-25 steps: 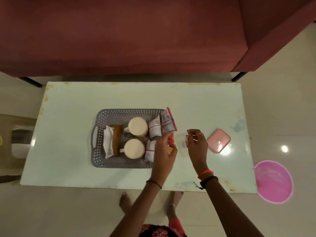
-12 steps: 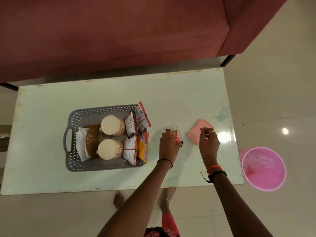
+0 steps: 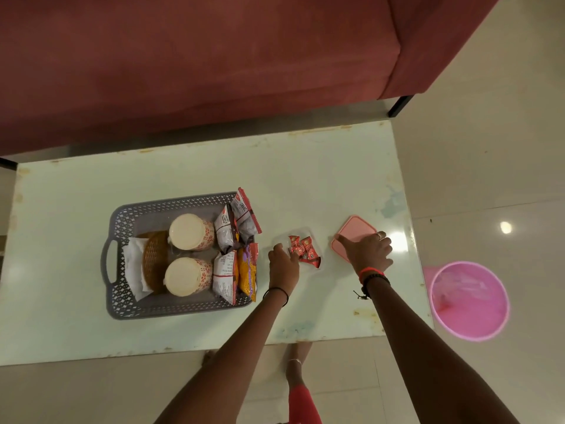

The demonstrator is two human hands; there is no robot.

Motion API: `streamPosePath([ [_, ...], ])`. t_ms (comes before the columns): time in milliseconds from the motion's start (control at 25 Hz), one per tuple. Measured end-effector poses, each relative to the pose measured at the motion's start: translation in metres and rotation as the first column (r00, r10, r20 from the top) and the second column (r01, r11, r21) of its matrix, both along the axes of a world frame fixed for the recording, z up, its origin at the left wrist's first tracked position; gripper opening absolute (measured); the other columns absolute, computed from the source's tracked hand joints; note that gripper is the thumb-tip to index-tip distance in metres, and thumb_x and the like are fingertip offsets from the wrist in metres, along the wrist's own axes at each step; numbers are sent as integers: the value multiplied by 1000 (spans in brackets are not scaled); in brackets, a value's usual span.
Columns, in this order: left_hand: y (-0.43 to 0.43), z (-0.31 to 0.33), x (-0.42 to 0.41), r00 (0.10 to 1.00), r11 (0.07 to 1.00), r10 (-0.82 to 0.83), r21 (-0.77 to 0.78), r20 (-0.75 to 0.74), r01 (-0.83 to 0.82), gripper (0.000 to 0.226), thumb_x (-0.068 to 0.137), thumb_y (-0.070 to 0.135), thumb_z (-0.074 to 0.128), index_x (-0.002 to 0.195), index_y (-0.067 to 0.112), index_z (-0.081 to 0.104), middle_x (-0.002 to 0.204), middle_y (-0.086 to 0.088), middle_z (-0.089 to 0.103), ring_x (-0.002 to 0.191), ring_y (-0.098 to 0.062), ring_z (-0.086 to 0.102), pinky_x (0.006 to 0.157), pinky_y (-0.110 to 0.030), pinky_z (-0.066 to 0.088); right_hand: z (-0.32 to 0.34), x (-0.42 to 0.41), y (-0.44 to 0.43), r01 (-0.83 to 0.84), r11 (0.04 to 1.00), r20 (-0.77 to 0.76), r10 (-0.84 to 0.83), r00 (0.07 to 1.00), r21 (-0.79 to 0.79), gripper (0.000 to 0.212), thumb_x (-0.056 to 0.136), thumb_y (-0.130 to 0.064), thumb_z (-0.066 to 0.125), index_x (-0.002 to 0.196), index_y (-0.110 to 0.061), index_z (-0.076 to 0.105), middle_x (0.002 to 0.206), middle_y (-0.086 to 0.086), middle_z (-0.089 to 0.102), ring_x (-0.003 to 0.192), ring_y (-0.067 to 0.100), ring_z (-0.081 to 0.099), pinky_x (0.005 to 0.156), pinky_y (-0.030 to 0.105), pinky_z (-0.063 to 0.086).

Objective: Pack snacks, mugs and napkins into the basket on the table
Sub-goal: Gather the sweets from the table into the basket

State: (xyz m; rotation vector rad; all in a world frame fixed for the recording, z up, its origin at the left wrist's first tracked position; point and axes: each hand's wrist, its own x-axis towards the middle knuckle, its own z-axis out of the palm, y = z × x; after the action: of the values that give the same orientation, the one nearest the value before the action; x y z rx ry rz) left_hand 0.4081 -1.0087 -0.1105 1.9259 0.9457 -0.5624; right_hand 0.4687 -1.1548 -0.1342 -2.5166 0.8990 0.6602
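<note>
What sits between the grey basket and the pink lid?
In the head view, a clear container of red-wrapped sweets stands between the grey basket and the pink lid, the left hand at its near edge.

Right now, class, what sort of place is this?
Probably a home living room: red sofa behind a low table, pink bin on the tiled floor.
</note>
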Motion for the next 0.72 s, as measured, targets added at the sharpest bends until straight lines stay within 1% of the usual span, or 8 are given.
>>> streamPosePath([
  [120, 4, -7, 1, 1000, 1000, -5, -13, 2, 5, 44, 94, 10, 52, 135, 0, 39, 129, -24, 49, 114, -36, 55, 93, -37, 43, -8, 4, 9, -32, 999, -66, 30, 997, -30, 112, 62, -53, 80, 140, 4, 25, 130, 19, 45, 120, 34, 47, 97, 45, 42],
  [280, 8, -9, 1, 998, 994, 69, -82, 3, -69, 43, 89, 6, 59, 129, 0, 45, 117, -27, 60, 104, -37, 61, 92, -44, 48, -10, 9, 7, 55, 993, -68, -48, 997, 108, 97, 65, -34, 84, 136, 4, 29, 131, 21, 47, 122, 38, 48, 101, 44, 41],
  [400, 10, -8, 3, 994, 988, 108, -109, -3, -108, 41, 89, 7, 60, 127, 0, 46, 115, -25, 63, 105, -38, 61, 94, -48, 48, -6, 8, 5, 56, 966, 50, -71, 996, 251, 51, 79, -10, 66, 123, 5, 44, 124, 24, 53, 117, 41, 50, 95, 43, 45],
  [480, 11, -8, 4, 995, 987, 99, -122, -25, -102, 40, 91, 10, 57, 128, 1, 45, 118, -24, 62, 108, -38, 60, 95, -47, 47, 2, 1, 7, 100, 933, 127, -153, 980, 345, 20, 80, -1, 53, 99, 3, 50, 109, 24, 58, 103, 40, 57, 81, 37, 49],
  [520, 12, -8, 4, 995, 987, 89, -133, -40, -94, 39, 93, 11, 54, 129, 1, 45, 120, -25, 61, 111, -38, 59, 97, -48, 46, 7, -4, 9, 106, 918, 152, -175, 973, 382, 11, 80, 1, 50, 90, -1, 46, 100, 23, 59, 96, 38, 59, 74, 33, 47],
  [640, 12, -7, 2, 996, 978, 60, -196, -71, -73, 40, 98, 15, 43, 137, 6, 42, 131, -26, 54, 121, -39, 53, 102, -52, 42, 19, -29, 22, 45, 886, 208, -158, 965, 461, 15, 84, 2, 43, 91, -9, 36, 91, 17, 58, 81, 36, 60, 57, 27, 46],
  [680, 12, -7, 1, 996, 974, 57, -215, -75, -72, 41, 99, 15, 39, 139, 9, 40, 135, -25, 51, 123, -39, 51, 104, -52, 41, 23, -37, 28, 15, 879, 215, -133, 968, 477, 18, 86, 2, 42, 98, -10, 36, 98, 18, 59, 81, 36, 61, 56, 30, 51],
  [720, 12, -8, -1, 995, 969, 65, -232, -75, -81, 42, 100, 16, 36, 142, 11, 37, 137, -23, 49, 123, -38, 52, 104, -51, 42, 25, -44, 34, -30, 875, 216, -86, 973, 484, 26, 87, 2, 41, 110, -10, 36, 114, 20, 57, 89, 36, 63, 63, 38, 56],
])
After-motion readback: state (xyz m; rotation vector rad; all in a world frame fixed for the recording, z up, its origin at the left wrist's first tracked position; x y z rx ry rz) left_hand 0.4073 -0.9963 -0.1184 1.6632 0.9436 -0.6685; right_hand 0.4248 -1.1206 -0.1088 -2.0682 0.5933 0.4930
